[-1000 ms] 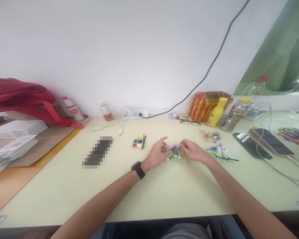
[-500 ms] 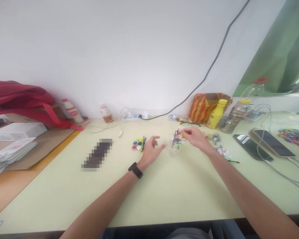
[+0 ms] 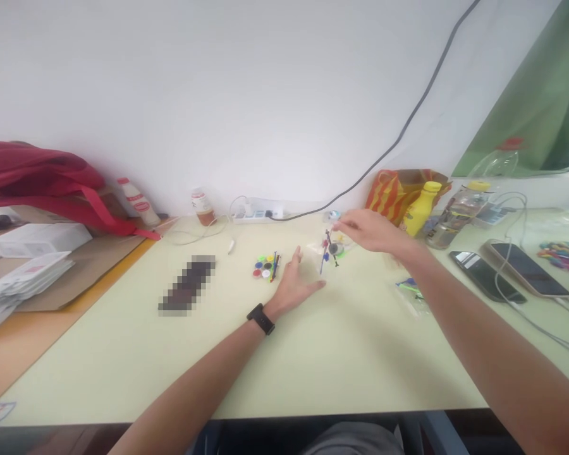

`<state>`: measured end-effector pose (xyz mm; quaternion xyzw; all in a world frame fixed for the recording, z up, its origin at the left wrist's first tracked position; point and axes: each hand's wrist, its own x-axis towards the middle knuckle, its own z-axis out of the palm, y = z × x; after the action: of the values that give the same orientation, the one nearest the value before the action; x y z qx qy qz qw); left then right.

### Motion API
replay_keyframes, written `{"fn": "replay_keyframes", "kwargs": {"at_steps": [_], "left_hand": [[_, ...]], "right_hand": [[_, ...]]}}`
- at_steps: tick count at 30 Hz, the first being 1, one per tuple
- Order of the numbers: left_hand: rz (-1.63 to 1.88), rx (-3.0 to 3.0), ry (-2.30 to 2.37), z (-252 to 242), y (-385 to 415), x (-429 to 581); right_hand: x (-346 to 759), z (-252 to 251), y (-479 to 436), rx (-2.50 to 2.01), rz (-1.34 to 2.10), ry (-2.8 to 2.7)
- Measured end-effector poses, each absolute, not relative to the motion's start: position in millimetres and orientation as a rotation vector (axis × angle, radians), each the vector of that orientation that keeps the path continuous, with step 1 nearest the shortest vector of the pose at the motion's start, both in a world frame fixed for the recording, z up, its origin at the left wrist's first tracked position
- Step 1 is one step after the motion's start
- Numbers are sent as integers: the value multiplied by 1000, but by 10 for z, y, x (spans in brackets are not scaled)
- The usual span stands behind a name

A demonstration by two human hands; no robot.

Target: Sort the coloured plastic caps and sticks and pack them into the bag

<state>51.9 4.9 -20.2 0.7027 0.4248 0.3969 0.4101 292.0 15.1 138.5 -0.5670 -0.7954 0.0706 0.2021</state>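
Observation:
My right hand (image 3: 372,232) pinches the upper end of what looks like a small clear plastic bag. Under its fingertips is a cluster of small coloured plastic parts (image 3: 332,248), with blue and black sticks and a grey disc; whether they are all inside the bag I cannot tell. My left hand (image 3: 294,287), a black watch (image 3: 260,320) on its wrist, is open just left of the cluster, thumb and fingers apart. Beyond its fingers lie small coloured discs (image 3: 263,266) beside thin sticks (image 3: 275,266). Near my right forearm rests another clear packet (image 3: 412,294) with blue and green pieces.
A striped bag (image 3: 384,193), a yellow bottle (image 3: 417,212) and clear bottles (image 3: 450,218) stand at back right. Two phones (image 3: 486,276) (image 3: 526,268) with cables lie right. A power strip (image 3: 256,217) lies along the wall. Boxes (image 3: 40,240) and a red bag (image 3: 42,180) sit left.
My right hand has moved up and away from me, with the coloured parts shifting slightly leftward. My left hand's fingers have spread. The packet by my right forearm shows differently as the arm shifted.

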Motion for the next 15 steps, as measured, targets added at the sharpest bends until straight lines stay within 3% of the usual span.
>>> {"fn": "replay_keyframes", "kwargs": {"at_steps": [12,15], "left_hand": [[976,1953,1087,-136,20,546],[999,1983,1137,-153,26,551]], "right_hand": [[2879,1334,208,-1676,-14,-2047],[3100,1261,338,-1657,91,-1835]]}}
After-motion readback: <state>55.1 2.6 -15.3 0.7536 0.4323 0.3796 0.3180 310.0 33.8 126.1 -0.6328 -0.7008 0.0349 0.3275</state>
